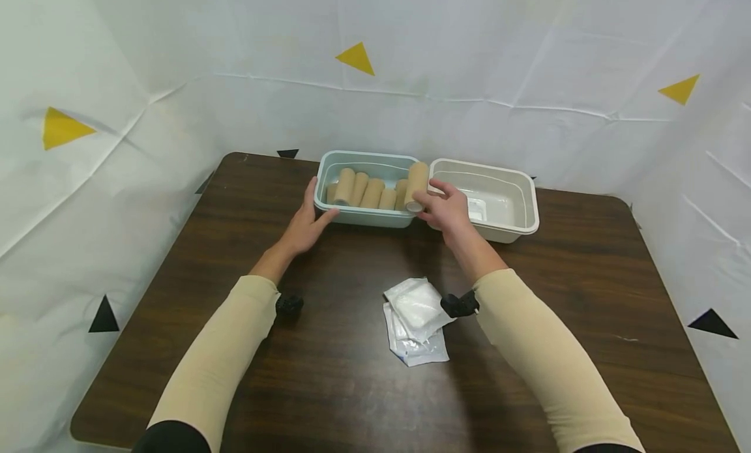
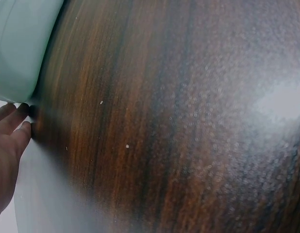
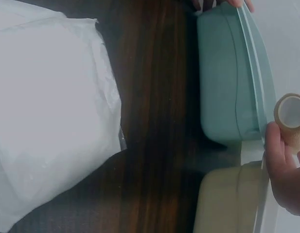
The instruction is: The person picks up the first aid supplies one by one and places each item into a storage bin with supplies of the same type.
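Observation:
My right hand (image 1: 448, 210) pinches a tan bandage-like roll (image 1: 417, 186) between thumb and fingers, tilted over the right end of a pale green bin (image 1: 364, 218). In the right wrist view this roll (image 3: 292, 112) shows a pale round end. Several similar tan rolls (image 1: 372, 193) lean inside the green bin. My left hand (image 1: 302, 227) rests against the bin's left front corner, thumb along the front rim and fingers at the left side. The left wrist view shows its fingers extended beside the bin (image 2: 19, 48).
A cream bin (image 1: 504, 229) stands right of the green one, with a small white item (image 1: 477, 210) inside. White plastic packets (image 1: 416, 316) lie stacked on the dark wood table (image 1: 340, 375) between my forearms. White sheeting (image 1: 469, 49) hangs behind and beside the table.

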Tool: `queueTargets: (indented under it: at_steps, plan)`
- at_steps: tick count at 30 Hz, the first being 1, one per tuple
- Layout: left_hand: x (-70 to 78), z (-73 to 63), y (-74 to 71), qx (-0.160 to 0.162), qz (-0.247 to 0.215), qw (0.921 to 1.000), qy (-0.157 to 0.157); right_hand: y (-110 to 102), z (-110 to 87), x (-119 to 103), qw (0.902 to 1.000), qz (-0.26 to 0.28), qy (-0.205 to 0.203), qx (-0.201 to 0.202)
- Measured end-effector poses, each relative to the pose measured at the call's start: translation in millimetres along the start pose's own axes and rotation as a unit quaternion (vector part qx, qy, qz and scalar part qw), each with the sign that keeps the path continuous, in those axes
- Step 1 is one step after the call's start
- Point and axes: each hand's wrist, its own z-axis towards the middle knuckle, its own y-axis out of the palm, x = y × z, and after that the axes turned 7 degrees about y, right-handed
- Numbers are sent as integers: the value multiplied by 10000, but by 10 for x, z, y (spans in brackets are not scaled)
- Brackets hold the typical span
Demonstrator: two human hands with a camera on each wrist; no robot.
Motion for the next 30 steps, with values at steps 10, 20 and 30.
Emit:
queueTargets:
  at_steps: [10, 20, 30]
  plan:
    - [-7, -5, 20, -6, 15, 10000, -14, 62, -30, 1, 9995, -162, -259, -49]
    - [19, 2, 13, -46, 14, 10000, 13, -55, -358, 157, 9905, -1077, -636, -579]
    - [-12, -10, -22, 80, -30, 9999, 100, -241, -821, 620, 8719, -4170, -2264, -1209]
